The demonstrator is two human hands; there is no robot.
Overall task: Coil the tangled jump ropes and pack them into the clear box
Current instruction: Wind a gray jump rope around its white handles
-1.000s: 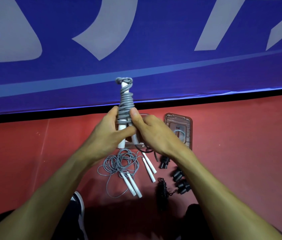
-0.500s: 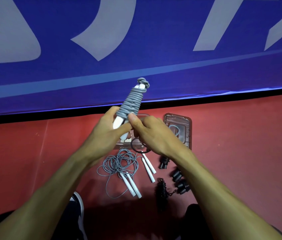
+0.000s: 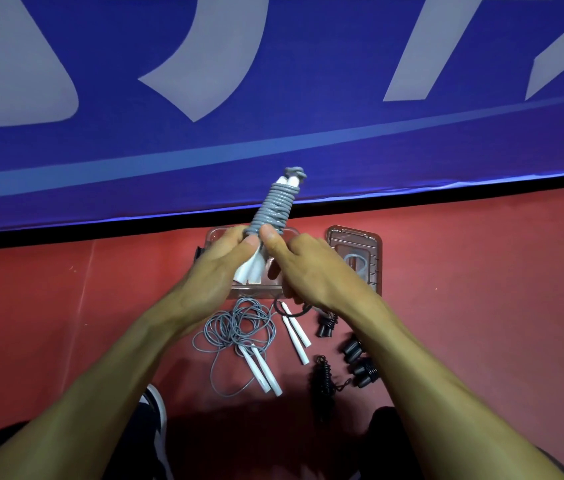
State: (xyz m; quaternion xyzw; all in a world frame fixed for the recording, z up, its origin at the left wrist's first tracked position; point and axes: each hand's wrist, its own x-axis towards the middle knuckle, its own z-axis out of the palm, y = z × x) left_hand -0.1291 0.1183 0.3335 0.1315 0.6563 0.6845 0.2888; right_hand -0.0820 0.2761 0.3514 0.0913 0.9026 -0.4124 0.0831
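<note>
Both hands are up over the red floor (image 3: 481,306), working one bundle between them. The left hand (image 3: 214,275) curls round the white handles of the wound rope (image 3: 273,209), thumb pressed at the base of the grey coils. The right hand (image 3: 311,271) pinches the same bundle from the right, thumb tip on the lowest turns, the other fingers curled below. The bundle tilts up and to the right, its knotted end against the blue banner (image 3: 273,81).

Under the hands sits the clear box (image 3: 216,237), mostly hidden, with its lid (image 3: 372,249) lying just beside it on the right. Nearer, a loose grey rope (image 3: 235,327) sprawls on the floor, its two white handles pointing near and right. Right of that lies another pair of white handles (image 3: 296,332), a black cord looped at their far end. Further right, black handles (image 3: 356,358) are scattered about, and a black coiled rope (image 3: 322,379) lies nearest. A shoe (image 3: 156,407) shows near left.
</note>
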